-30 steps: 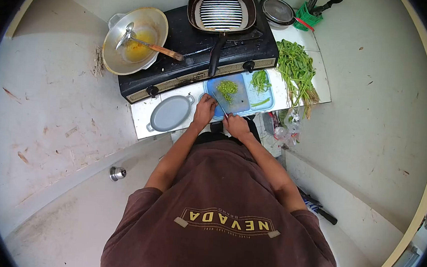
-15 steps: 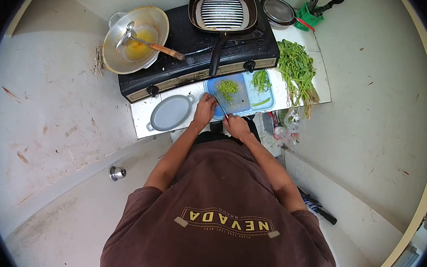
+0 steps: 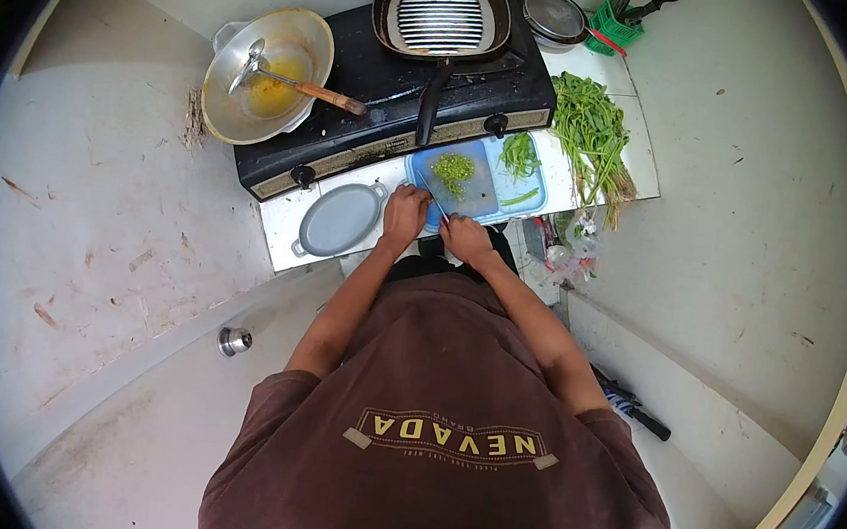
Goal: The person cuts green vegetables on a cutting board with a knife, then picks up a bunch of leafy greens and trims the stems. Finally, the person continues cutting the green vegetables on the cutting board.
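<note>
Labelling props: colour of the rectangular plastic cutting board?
Blue; the cutting board shows best in the head view.

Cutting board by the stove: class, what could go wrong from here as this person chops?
1. The left hand sits right beside the knife held in the right hand; a slip could nick a finger.
2. The grill pan handle reaches the stove's front edge, close to the cutting board; a lifted arm might knock it.

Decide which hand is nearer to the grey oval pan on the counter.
Left. The left hand sits just beside the grey oval pan; the right hand lies farther off, beyond the left hand.
</note>
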`<action>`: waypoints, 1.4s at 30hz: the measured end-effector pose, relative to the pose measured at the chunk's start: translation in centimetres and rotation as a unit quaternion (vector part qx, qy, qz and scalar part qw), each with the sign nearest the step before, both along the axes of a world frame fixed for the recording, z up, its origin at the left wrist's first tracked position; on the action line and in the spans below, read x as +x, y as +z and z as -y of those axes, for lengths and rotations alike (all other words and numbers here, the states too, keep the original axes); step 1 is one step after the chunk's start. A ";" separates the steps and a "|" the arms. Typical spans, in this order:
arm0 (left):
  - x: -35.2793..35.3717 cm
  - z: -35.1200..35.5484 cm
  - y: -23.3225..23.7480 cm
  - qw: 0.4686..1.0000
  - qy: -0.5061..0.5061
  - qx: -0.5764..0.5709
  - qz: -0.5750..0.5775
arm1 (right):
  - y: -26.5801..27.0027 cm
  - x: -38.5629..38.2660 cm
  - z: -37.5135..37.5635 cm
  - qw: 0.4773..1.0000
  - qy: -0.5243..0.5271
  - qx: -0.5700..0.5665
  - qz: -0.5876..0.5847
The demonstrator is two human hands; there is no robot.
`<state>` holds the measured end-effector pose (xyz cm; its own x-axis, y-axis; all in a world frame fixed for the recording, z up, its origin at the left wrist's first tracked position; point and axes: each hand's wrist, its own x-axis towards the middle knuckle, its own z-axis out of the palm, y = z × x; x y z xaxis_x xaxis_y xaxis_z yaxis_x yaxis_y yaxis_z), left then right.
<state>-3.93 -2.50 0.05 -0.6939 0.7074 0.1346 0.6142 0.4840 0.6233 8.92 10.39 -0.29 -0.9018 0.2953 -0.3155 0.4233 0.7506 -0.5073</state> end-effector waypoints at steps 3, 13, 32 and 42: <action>0.0 0.0 0.0 1.000 0.001 -0.012 0.003 | 0.4 0.2 0.0 1.000 0.000 0.002 0.009; 0.2 0.0 -0.1 1.000 0.008 -0.015 0.020 | 0.9 0.6 0.3 0.999 -0.027 -0.014 0.023; 0.4 -0.1 -0.3 0.999 0.023 0.003 0.032 | 0.8 1.4 0.9 0.999 -0.028 0.001 0.028; 0.5 0.0 -0.2 0.999 0.026 0.012 0.037 | 0.5 1.0 0.7 0.999 -0.032 0.009 0.022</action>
<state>-3.43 -2.49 -0.13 -0.7390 0.6667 0.0967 0.5393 0.4995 0.6780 9.96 9.67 0.24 -0.8661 0.3587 -0.3482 0.4927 0.7302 -0.4734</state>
